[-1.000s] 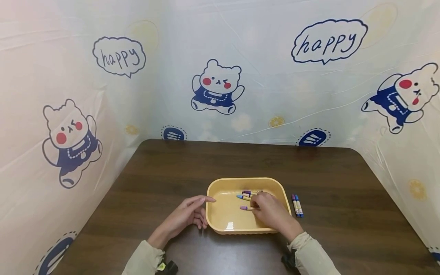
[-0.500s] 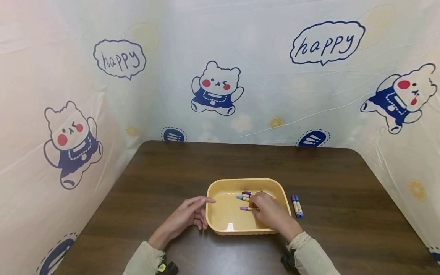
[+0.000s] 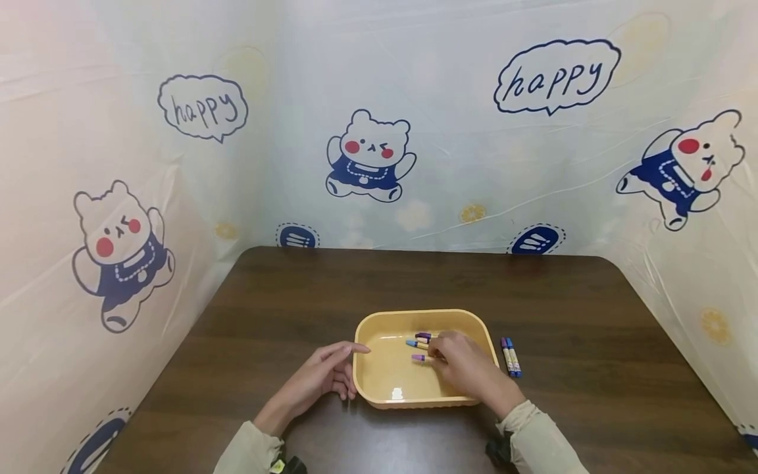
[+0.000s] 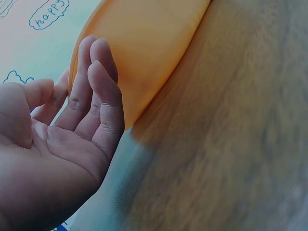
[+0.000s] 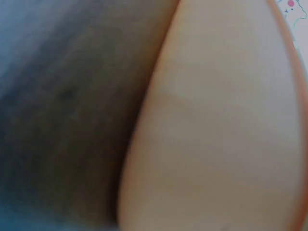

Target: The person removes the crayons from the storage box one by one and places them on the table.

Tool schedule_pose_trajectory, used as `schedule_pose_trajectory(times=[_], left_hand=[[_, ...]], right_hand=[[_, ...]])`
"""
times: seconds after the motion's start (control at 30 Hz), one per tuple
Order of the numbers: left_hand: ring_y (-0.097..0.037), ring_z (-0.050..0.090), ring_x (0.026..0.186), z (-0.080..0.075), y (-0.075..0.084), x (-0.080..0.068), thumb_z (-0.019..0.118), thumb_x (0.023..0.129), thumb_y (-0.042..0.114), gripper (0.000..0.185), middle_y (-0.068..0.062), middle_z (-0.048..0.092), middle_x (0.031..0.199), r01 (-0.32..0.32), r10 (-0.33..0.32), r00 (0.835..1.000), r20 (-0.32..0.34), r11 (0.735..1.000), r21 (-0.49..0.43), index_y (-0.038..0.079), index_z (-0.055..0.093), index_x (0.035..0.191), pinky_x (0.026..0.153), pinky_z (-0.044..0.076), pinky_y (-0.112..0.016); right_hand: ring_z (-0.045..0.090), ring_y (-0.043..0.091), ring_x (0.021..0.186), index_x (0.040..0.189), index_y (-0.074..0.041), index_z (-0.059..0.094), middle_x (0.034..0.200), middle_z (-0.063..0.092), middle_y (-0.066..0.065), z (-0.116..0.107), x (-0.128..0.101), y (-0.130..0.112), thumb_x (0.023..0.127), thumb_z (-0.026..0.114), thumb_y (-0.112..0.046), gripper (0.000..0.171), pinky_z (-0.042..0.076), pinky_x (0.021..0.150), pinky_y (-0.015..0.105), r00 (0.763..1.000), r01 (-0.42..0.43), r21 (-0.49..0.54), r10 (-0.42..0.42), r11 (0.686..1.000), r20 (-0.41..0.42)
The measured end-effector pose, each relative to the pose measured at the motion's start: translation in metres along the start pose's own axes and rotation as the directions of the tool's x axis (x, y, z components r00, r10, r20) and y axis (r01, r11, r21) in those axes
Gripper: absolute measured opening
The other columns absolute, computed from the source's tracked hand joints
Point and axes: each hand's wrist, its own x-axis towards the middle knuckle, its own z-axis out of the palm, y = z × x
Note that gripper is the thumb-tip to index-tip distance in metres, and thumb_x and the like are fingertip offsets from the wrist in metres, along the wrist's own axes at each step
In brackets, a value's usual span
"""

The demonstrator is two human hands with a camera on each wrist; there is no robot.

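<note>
A yellow plastic tray [image 3: 397,382] lies on the dark table, with several crayons inside toward its right half. Among them are a lilac crayon [image 3: 418,358], a light blue crayon [image 3: 412,343] and a dark purple crayon [image 3: 423,336]. My right hand [image 3: 468,368] reaches into the tray over their ends, fingers bent downward. Its fingertips are hidden, so I cannot tell whether they pinch a crayon. My left hand [image 3: 326,372] is at the tray's left side, index finger over the rim and the other fingers along the outer wall [image 4: 149,53].
Two more crayons [image 3: 510,357], one purple and one blue, lie side by side on the table [image 3: 284,283] just right of the tray. A printed curtain [image 3: 438,145] with bears surrounds the table. The right wrist view shows the tray's outer wall [image 5: 211,134], without the hand.
The head view has shifted slightly. Both hands, the tray and the crayons stay nearly in place, with the right hand still over the crayons.
</note>
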Motion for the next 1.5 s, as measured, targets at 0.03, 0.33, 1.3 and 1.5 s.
schedule_pose_trajectory(times=[0.03,0.33,1.3,1.5], left_hand=[[-0.022,0.068,0.07,0.0,0.0,0.0,0.038,0.108,0.04,0.056,-0.01,0.067,0.081,-0.002,0.002,1.0,0.0,1.0,-0.002,-0.003,0.046,0.142,0.061,0.055,-0.03],[-0.022,0.068,0.071,-0.002,0.001,0.0,0.037,0.109,0.039,0.055,-0.011,0.068,0.082,-0.006,0.006,1.0,0.009,1.0,-0.003,-0.004,0.045,0.142,0.061,0.055,-0.03],[-0.022,0.067,0.07,0.0,-0.001,0.001,0.036,0.109,0.036,0.054,-0.01,0.067,0.08,-0.019,0.02,1.0,0.023,0.999,-0.027,-0.005,0.044,0.142,0.061,0.056,-0.031],[-0.023,0.067,0.07,0.0,-0.001,0.001,0.037,0.109,0.037,0.054,-0.01,0.068,0.08,-0.007,0.007,1.0,0.018,1.0,-0.027,-0.005,0.043,0.142,0.061,0.056,-0.031]], right_hand=[[0.051,0.009,0.069,0.08,-0.011,0.07,0.074,0.057,-0.005,-0.002,0.0,0.0,0.08,0.082,-0.009,0.012,0.047,0.062,0.028,1.0,-0.01,0.006,0.01,1.0,-0.003],[0.056,0.009,0.073,0.082,-0.01,0.071,0.079,0.063,-0.004,-0.025,-0.003,0.001,0.078,0.079,0.0,0.014,0.052,0.066,0.028,0.998,0.004,0.013,-0.003,1.0,-0.06],[0.056,0.007,0.072,0.088,-0.01,0.071,0.083,0.062,-0.004,-0.061,-0.051,0.034,0.079,0.081,0.0,0.016,0.052,0.062,0.027,0.949,-0.112,0.144,0.149,0.983,-0.279],[0.057,0.011,0.07,0.088,-0.009,0.072,0.08,0.062,-0.004,-0.07,-0.056,0.044,0.081,0.08,-0.001,0.014,0.051,0.059,0.028,0.925,-0.167,0.143,0.206,0.975,-0.319]])
